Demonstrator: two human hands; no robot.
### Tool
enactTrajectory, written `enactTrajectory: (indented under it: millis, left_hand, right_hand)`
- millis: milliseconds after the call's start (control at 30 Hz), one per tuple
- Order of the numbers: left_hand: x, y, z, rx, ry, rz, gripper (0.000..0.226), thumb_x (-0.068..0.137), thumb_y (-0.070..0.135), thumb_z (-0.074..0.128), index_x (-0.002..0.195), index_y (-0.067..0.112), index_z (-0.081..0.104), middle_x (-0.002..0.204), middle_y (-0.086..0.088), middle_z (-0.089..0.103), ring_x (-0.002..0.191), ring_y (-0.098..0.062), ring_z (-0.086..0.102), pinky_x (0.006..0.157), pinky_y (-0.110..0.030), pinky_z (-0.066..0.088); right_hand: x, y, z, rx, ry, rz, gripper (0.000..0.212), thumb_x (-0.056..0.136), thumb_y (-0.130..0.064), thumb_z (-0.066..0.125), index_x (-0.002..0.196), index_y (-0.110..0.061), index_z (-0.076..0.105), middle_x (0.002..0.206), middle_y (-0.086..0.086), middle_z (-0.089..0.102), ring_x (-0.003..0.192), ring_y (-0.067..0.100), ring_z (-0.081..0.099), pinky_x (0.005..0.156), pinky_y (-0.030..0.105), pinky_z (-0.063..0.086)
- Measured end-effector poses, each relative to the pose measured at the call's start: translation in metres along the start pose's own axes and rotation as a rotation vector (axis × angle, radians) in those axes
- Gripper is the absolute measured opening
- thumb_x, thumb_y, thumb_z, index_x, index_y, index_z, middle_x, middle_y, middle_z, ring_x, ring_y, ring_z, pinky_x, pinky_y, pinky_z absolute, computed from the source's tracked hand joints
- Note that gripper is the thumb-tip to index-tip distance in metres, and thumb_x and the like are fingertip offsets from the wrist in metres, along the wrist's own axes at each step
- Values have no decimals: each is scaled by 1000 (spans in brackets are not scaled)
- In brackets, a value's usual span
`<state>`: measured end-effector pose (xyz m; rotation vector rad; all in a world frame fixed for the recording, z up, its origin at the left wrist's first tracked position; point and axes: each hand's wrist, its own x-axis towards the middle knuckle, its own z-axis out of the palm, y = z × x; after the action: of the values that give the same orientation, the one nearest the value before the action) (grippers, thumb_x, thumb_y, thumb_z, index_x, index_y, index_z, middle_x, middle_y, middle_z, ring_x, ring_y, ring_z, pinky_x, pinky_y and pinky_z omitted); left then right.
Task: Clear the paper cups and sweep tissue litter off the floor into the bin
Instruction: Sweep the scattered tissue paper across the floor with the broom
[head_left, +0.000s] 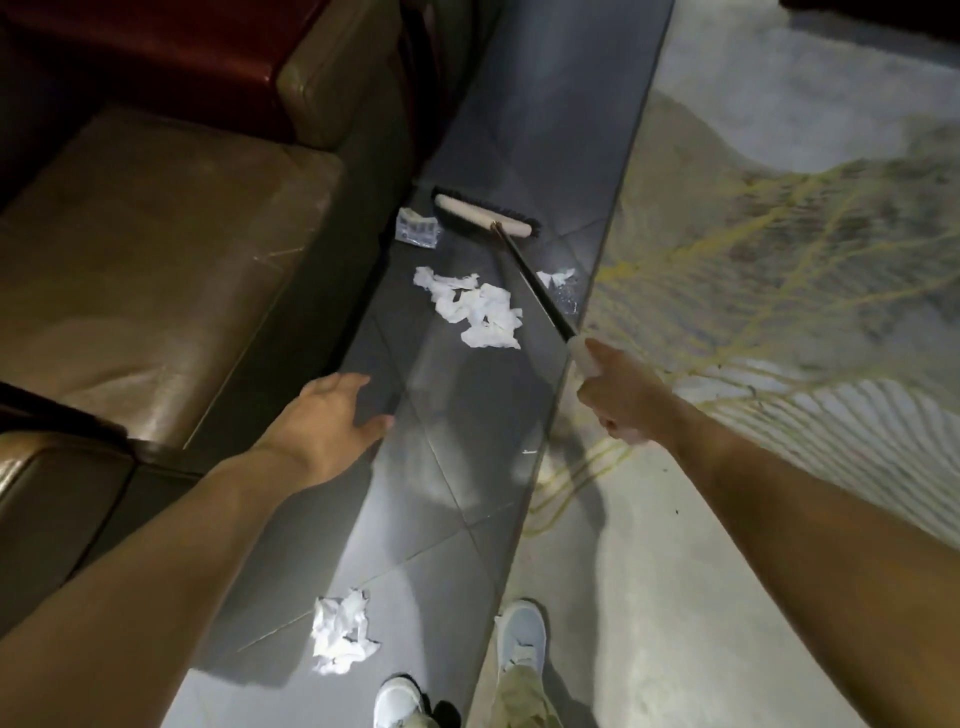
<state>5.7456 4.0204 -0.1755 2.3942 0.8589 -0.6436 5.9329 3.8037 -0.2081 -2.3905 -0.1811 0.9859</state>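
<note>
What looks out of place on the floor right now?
Litter on the dark tile strip: a torn tissue pile just short of the broom head, a crumpled tissue wad near the shoes, a clear wrapper beside the broom head, and a small scrap across the handle from the pile.

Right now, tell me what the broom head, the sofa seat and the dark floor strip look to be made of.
Pale broom head block: probably bare wood, matte cream surface, though painted plastic is possible. Olive-brown sofa seat cushion: leather or imitation, judging by soft sheen, creases and scuffs. Dark grey floor strip: glazed tile, with glossy reflections and grout lines.
</note>
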Motion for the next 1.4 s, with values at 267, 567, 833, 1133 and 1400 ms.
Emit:
enactTrajectory:
  millis: [267, 567, 833, 1133, 1400]
  left_hand:
    - [23, -21, 18, -33, -4, -75, 68, 92, 45, 50, 148, 16, 23, 153, -5, 27, 142, -20, 21, 115, -32, 22]
    - [25, -21, 5, 16, -32, -152, 68, 93, 46, 49, 149, 15, 23, 154, -7, 26, 143, -22, 20, 116, -34, 22]
    - [30, 29, -7, -7, 3, -65, 68, 94, 42, 50, 149, 16, 20, 155, -7, 23, 143, -22, 18, 115, -34, 22]
    - [32, 13, -7, -10, 6, -57, 68, 93, 44, 49, 149, 19, 20, 156, -4, 20, 143, -21, 18, 115, -34, 23]
    - [17, -21, 8, 9, -34, -71, 68, 93, 44, 50, 149, 16, 23, 154, -6, 24, 143, -22, 19, 115, -34, 23]
  right_hand:
    - [86, -69, -1, -398, -35, -157, 36, 82, 3, 44, 113, -9, 57, 77, 10, 54, 41, 20, 57, 46, 24, 43]
    - [45, -9, -17, -575, -46, -157, 64, 89, -9, 46, 148, -27, 29, 134, 20, 51, 111, 36, 57, 79, 32, 51]
    - [-11, 65, -34, -258, -40, 0, 71, 85, -7, 45, 145, -42, 32, 134, 9, 56, 92, 29, 61, 54, 14, 48]
    - [68, 4, -52, -120, 148, -35, 43, 90, -7, 40, 132, -13, 48, 84, 18, 60, 65, 29, 56, 47, 30, 48]
    - [37, 24, -19, 15, -81, 245, 62, 88, 2, 31, 145, -21, 29, 61, 11, 45, 48, 20, 41, 43, 22, 34]
